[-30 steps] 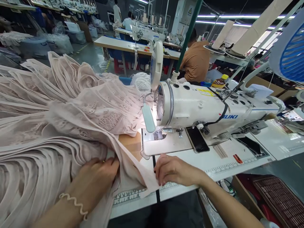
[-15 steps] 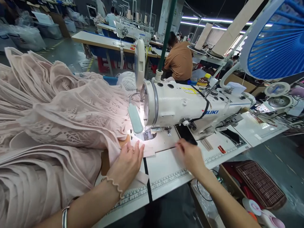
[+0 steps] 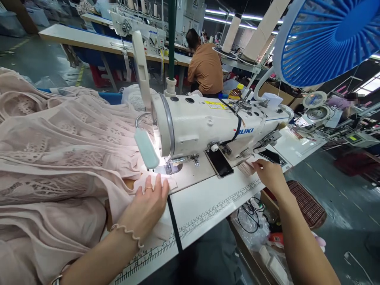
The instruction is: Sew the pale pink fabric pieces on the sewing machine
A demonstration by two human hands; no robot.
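Observation:
My left hand [image 3: 150, 206] lies with its fingers stretched out on a pale pink fabric piece [image 3: 170, 183], just in front of the presser foot of the white sewing machine [image 3: 192, 124]. The fabric runs left into a large heap of pale pink lace garments [image 3: 74, 134]. My right hand [image 3: 271, 176] is over the machine table at the right, thumb and finger pinched together at the edge of a small stack of beige strips [image 3: 246, 168]. Whether a strip is between those fingertips I cannot make out. A black phone [image 3: 219, 162] lies left of the strips.
A blue fan [image 3: 329, 39] hangs at upper right. A ruler scale [image 3: 213, 219] runs along the table's front edge. Below the table is an open drawer [image 3: 249, 257] with cables and plastic. A person in a brown shirt [image 3: 206, 73] sits behind the machine.
My right hand has moved right, from beside the phone to the strips, and now covers the spot where a small red tool lay. My left hand stays on the fabric. The view has turned right.

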